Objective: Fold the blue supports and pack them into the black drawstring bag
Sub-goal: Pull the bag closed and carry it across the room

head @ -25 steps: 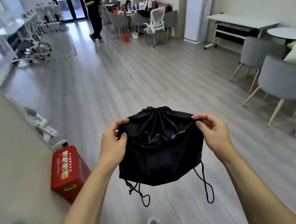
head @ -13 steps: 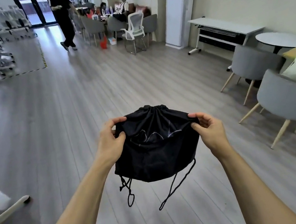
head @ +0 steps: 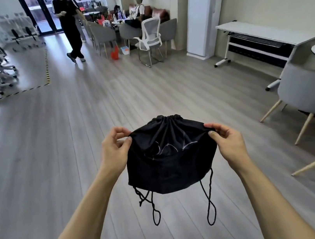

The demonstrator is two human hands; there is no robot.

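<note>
Bare left hand (head: 114, 152) and bare right hand (head: 229, 143): slim fingers, thumbnails short and plain. Bare left forearm (head: 81, 216) and bare right forearm (head: 270, 194): uncovered along the whole visible length, wrist to lower edge of view. Lean wrists. Upper arms out of view.

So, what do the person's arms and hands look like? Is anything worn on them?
The left forearm and right forearm are bare to the frame's edge; no sleeve shows. The left hand and right hand wear no gloves, and no ring, watch or band shows on them.
</note>
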